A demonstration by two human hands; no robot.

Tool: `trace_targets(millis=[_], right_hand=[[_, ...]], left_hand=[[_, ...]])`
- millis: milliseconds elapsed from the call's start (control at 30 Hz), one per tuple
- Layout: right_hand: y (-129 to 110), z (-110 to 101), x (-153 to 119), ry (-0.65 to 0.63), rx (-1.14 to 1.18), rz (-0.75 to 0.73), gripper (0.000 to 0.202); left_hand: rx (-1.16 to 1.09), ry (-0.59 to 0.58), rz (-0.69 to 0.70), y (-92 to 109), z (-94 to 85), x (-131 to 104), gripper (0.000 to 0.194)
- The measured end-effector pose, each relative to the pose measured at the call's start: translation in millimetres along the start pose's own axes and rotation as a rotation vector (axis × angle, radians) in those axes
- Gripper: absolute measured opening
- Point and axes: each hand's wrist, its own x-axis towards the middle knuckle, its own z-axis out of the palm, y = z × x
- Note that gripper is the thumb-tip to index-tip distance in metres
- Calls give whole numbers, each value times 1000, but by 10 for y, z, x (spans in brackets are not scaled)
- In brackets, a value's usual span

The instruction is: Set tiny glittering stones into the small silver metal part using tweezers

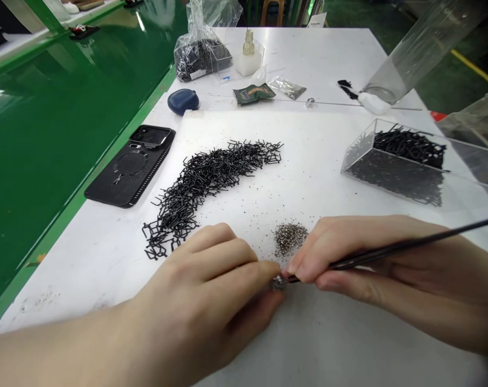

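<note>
My left hand is closed, pinching a small shiny metallic piece between thumb and index finger. Its other fingers curl and hide part of the piece. My right hand is closed around slim black tweezers, whose tip meets the small piece at my left fingertips. Whether the tip grips anything is too small to tell. Just beyond the fingertips lies a little pile of tiny metallic bits. A long curved heap of bent black pieces spreads across the white work surface.
A clear open box of black pieces stands at right, near a tilted clear cylinder. A black phone case and a blue case lie left. Behind are a plastic bag, a green packet and a small bottle.
</note>
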Motion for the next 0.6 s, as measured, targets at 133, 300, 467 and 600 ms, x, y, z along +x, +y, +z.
trace_targets(millis=[133, 300, 467, 600], right_hand=[[2, 18, -22, -1, -2, -3, 27], [-9, 57, 3, 34, -31, -47, 16], [-37, 79, 30, 41, -49, -12, 14], [-48, 64, 13, 51, -40, 7, 15]], left_hand=[[68, 47, 69, 4, 20, -67, 14], [162, 9, 79, 46, 21, -121, 16], [165, 34, 90, 70, 52, -159, 17], [154, 7, 85, 70, 48, -151, 16]])
